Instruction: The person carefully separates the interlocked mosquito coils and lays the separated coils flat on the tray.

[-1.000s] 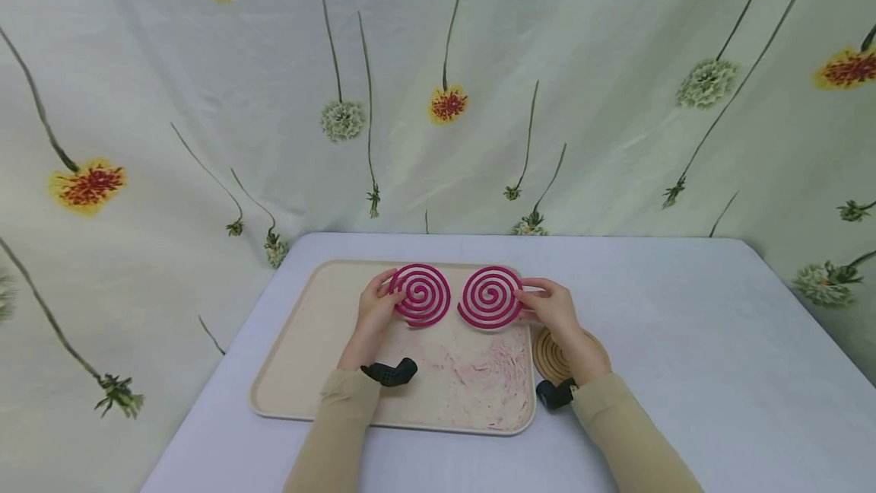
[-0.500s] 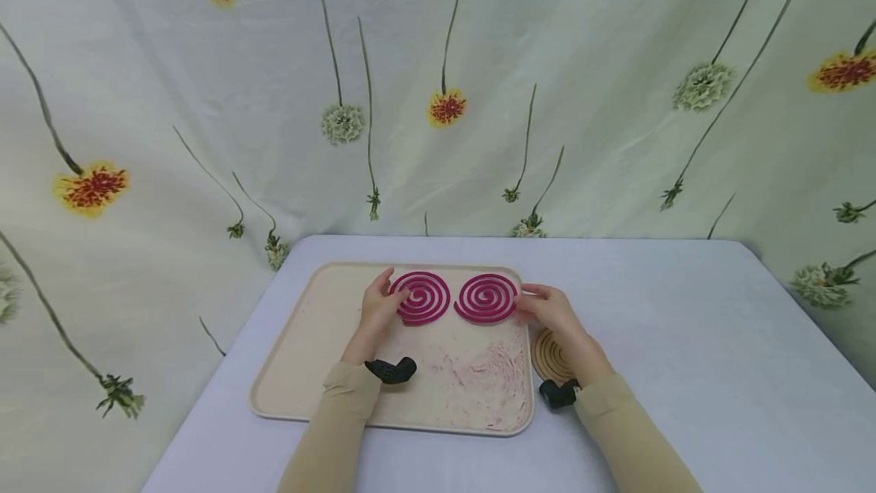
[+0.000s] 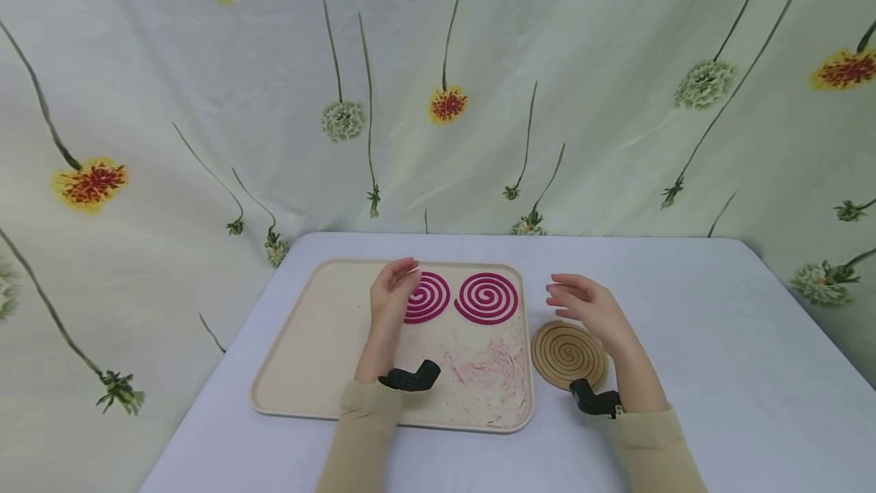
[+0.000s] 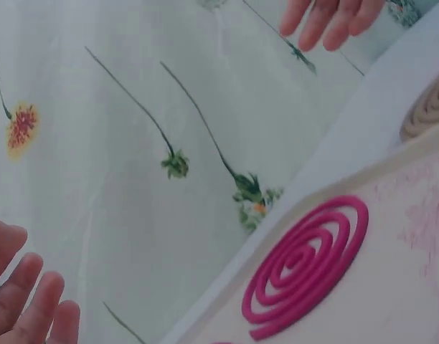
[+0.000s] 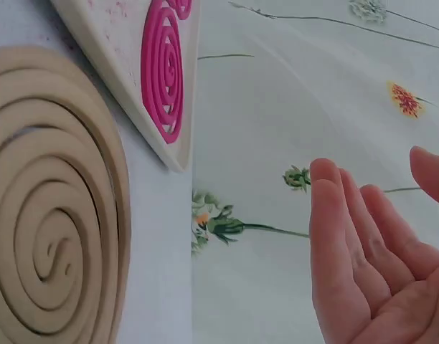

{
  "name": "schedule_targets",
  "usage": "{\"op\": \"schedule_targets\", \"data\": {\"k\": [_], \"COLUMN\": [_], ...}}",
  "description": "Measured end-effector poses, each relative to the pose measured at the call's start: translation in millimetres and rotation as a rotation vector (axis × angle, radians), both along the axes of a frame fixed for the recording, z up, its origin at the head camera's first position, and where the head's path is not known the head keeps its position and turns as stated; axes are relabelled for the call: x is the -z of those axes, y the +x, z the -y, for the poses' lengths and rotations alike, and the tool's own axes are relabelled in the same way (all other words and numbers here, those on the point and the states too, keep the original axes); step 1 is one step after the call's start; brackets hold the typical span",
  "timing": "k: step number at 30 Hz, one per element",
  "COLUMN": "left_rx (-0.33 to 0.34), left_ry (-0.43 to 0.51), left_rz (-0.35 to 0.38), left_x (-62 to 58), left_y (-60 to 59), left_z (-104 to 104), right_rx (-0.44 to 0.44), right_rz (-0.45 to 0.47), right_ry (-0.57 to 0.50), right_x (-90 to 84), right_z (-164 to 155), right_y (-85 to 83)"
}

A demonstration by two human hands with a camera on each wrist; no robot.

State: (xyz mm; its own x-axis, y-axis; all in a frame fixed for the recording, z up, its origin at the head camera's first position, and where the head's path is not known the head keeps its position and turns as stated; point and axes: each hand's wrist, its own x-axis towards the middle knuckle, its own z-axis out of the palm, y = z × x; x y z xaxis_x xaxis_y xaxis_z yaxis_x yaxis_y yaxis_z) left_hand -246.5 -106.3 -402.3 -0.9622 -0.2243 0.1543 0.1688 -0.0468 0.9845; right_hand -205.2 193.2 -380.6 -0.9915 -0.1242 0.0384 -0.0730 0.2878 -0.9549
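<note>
Two pink mosquito coils lie flat side by side at the back right of a cream tray. My left hand (image 3: 393, 303) is raised over the left coil (image 3: 435, 297) and hides part of it. Its fingers are relaxed and hold nothing. The right coil (image 3: 487, 298) shows whole in the head view. Past the tray's right edge hovers my right hand (image 3: 594, 316), with loosely extended fingers and nothing in them. Below that hand a tan mosquito coil (image 3: 568, 354) rests on the table, its spiral tightly wound with its centre visible in the right wrist view.
The cream tray (image 3: 315, 356) carries pink smudges and crumbs on its front right part. A white cloth covers the table (image 3: 705, 341), and a flower-printed curtain (image 3: 602, 120) hangs behind it. Each wrist wears a small black camera (image 3: 414, 376).
Both hands have let go of the pink coils, which were lifted and tilted and now lie flat on the tray. The right hand has moved right, off the tray; the left has shifted slightly right.
</note>
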Motion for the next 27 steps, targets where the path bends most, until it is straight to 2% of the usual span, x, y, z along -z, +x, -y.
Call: {"op": "schedule_targets", "data": {"k": [5, 11, 16, 22, 25, 27], "left_rx": [0.06, 0.148, 0.252, 0.333, 0.374, 0.394], "left_ry": [0.109, 0.21, 0.179, 0.105, 0.081, 0.06], "left_rz": [-0.009, 0.004, 0.013, 0.022, 0.034, 0.046], "left_x": [-7.1, 1.5, 13.7, 25.1, 28.5, 24.9], "left_y": [12.8, 20.7, 23.5, 26.7, 29.9, 35.5], "left_z": [-28, -57, -75, -97, -107, -112], "right_rx": [0.023, 0.017, 0.005, 0.039, 0.047, 0.045], "right_rz": [-0.043, -0.055, -0.067, -0.036, -0.027, -0.027], "right_ry": [0.056, 0.111, 0.129, 0.149, 0.129, 0.097], "right_x": [-1.6, 9.4, 22.7, 34.5, 40.7, 45.1], "right_z": [-14, -32, -50, -64, -66, -65], "right_y": [8.3, 9.6, 10.6, 8.7, 5.9, 4.4]}}
